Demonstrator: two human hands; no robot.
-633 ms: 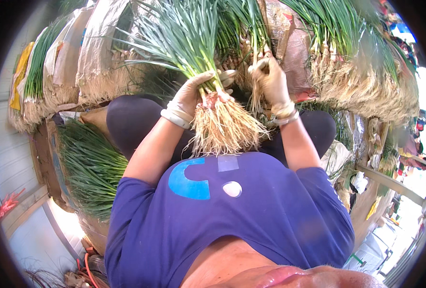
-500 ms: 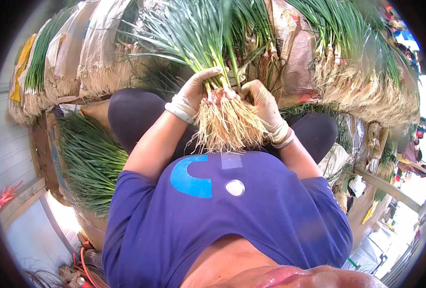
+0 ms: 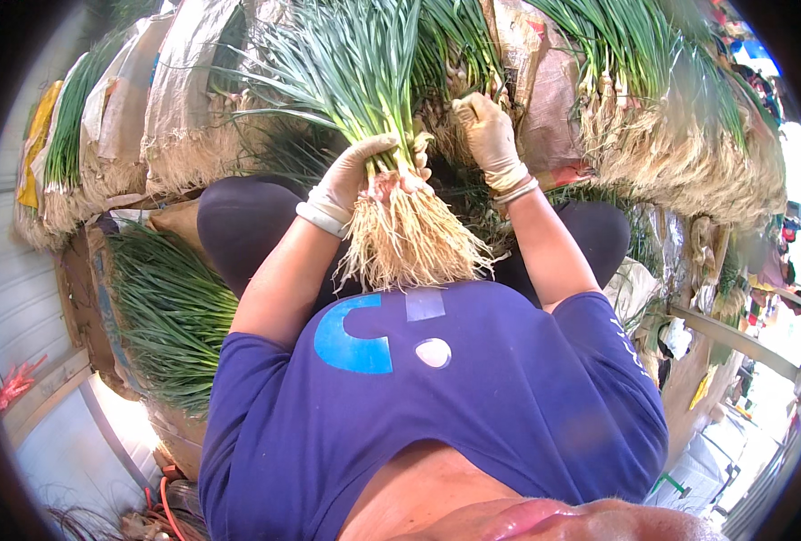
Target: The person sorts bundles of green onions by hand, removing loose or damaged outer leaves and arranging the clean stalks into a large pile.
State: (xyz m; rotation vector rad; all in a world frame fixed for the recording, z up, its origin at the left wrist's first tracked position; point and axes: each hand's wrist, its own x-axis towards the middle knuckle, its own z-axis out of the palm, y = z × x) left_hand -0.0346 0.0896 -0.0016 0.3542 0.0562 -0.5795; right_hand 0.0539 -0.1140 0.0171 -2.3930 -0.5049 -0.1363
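My left hand [image 3: 350, 173], in a pale work glove, is closed round a bunch of green onions [image 3: 384, 106] just above the bulbs. The green leaves point away from me, and a thick mass of pale roots hangs toward my chest over the pinkish bulbs. To the right of the bunch and apart from it, my gloved right hand [image 3: 485, 133] is raised with its fingers curled. It is close to the root ends of the green onions [image 3: 459, 54] lying beyond. Whatever its fingertips may hold is hidden.
More green onions [image 3: 630, 54] lie in a long row at the back right, roots toward me. Woven sacks [image 3: 184, 90] wrap bundles at the back left. A leafy heap [image 3: 170, 302] lies by my left side. A wooden rail [image 3: 734, 339] runs at the right.
My right hand has left the bunch's side and moved farther away from me, its fingers curling. The left hand keeps hold of the bunch, which has shifted slightly left.
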